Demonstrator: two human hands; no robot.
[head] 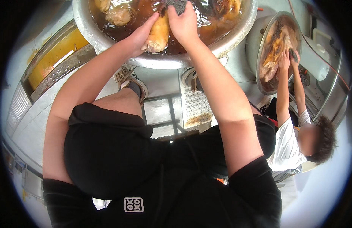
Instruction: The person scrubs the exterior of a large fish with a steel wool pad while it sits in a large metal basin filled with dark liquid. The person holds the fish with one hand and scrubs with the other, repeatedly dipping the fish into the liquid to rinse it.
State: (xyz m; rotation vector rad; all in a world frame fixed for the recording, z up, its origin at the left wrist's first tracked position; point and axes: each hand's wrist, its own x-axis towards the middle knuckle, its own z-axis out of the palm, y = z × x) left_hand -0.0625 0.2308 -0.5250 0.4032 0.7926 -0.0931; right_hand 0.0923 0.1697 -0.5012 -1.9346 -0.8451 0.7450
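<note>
Before me is a large metal basin (221,51) filled with brown liquid. My left hand (137,41) grips a yellowish piece of animal leg (157,32) with skin on and a pale cut end toward me. A dark patch shows on its far part, near the top of the picture. In my right hand (185,25) is a grey scouring pad (178,6), held against or just beside the leg's far end; actual contact is hard to make out. Pale meat pieces (119,15) sit in the liquid at the left, and a browned piece (233,7) at the right.
On the right, a co-worker's hands (287,59) hold a dark pad over browned meat in a tilted-looking second metal basin (260,54). A floor drain channel (57,65) runs at the left. Beneath me are a perforated metal plate (197,105) and a dark frame (173,114).
</note>
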